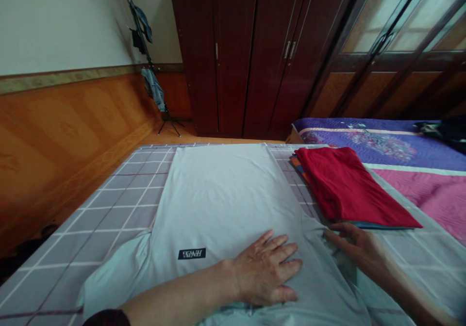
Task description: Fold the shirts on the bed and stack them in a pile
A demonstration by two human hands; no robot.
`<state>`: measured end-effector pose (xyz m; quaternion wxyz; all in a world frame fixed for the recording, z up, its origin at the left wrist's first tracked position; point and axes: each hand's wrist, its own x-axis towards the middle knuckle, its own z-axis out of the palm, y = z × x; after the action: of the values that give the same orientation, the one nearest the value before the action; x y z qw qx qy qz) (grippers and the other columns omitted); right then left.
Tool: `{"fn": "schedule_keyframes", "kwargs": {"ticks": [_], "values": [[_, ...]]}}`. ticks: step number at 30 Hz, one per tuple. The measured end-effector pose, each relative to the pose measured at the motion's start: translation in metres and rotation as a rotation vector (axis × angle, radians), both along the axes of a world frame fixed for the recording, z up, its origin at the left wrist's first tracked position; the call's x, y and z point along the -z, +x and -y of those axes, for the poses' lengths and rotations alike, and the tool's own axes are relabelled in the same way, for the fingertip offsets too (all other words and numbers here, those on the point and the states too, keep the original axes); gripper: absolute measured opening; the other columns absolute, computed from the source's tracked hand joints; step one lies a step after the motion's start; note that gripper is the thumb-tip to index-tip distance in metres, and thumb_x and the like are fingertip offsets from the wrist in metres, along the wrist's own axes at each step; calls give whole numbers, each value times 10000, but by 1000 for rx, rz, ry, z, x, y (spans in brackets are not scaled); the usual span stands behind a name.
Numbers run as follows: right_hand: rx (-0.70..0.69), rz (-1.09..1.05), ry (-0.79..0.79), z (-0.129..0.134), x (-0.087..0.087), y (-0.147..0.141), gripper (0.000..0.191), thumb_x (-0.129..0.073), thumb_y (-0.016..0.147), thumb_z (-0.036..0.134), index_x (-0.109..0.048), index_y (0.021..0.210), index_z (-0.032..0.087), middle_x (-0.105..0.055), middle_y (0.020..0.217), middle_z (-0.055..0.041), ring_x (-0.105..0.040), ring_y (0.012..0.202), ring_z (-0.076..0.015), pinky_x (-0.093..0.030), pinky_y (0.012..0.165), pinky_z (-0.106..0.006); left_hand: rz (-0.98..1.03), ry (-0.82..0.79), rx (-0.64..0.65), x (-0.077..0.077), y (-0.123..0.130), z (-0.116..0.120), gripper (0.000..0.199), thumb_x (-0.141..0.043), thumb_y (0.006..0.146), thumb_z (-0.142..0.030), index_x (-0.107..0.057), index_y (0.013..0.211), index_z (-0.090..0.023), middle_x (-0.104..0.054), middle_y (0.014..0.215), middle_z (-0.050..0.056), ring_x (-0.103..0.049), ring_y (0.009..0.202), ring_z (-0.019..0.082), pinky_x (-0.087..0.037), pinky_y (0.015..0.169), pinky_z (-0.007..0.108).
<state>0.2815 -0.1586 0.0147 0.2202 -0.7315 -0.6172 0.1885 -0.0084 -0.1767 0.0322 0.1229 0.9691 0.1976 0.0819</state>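
Observation:
A pale shirt (225, 195) lies spread on a grey checked bedsheet (120, 190), with a small black label (191, 253) on its front. My left hand (267, 270) rests flat on the shirt, right of the label, fingers spread. At the shirt's right edge, by the sleeve, is my right hand (351, 241), its thumb and fingertips close to the fabric; whether they pinch it is hard to make out. Just beyond my right hand sits a folded red garment (349, 185) on top of other folded cloth.
A second bed with a purple and pink cover (364, 137) stands at the right, dark clothing (447, 131) on it. Dark red wardrobes (251, 59) line the back. A coat stand (145, 49) with hanging items is at the back left.

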Motion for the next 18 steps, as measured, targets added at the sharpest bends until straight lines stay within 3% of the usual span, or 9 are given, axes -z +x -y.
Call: {"fn": "schedule_keyframes", "kwargs": {"ticks": [4, 7, 11, 15, 18], "values": [[-54, 43, -100, 4, 0, 3, 385, -554, 726, 567, -615, 613, 204, -573, 518, -15, -553, 511, -191, -383, 494, -288, 15, 7, 102, -4, 1, 6, 475, -384, 949, -460, -462, 1293, -142, -441, 1424, 96, -303, 1363, 256, -229, 1128, 448], [-9, -130, -34, -1, -4, 10, 403, -557, 718, 563, -554, 550, 196, -522, 499, 0, -489, 475, -146, -341, 454, -255, 19, -2, 211, -6, 5, 12, 429, -374, 958, -440, -491, 1258, -157, -479, 1397, 70, -320, 1356, 234, -243, 1127, 442], [105, -307, -34, 0, -10, 19, 443, -565, 700, 615, -574, 601, 183, -509, 487, 10, -438, 441, -119, -300, 414, -236, 10, -48, 260, -5, 7, 15, 457, -392, 949, -457, -466, 1296, -170, -466, 1411, 62, -283, 1378, 233, -227, 1136, 453], [-9, -193, -157, 12, -13, 17, 439, -577, 709, 592, -680, 763, 169, -628, 609, -23, -548, 568, -169, -379, 493, -255, 5, -101, 261, -5, 5, 14, 522, -419, 930, -486, -421, 1346, -171, -421, 1444, 78, -231, 1400, 234, -191, 1148, 457], [-27, -75, -216, 18, -14, 20, 359, -612, 663, 529, -657, 669, 174, -568, 509, 2, -514, 512, -155, -361, 484, -255, 8, -143, 261, -6, 5, 14, 531, -413, 932, -486, -404, 1360, -171, -397, 1460, 82, -211, 1406, 236, -158, 1155, 461]]}}
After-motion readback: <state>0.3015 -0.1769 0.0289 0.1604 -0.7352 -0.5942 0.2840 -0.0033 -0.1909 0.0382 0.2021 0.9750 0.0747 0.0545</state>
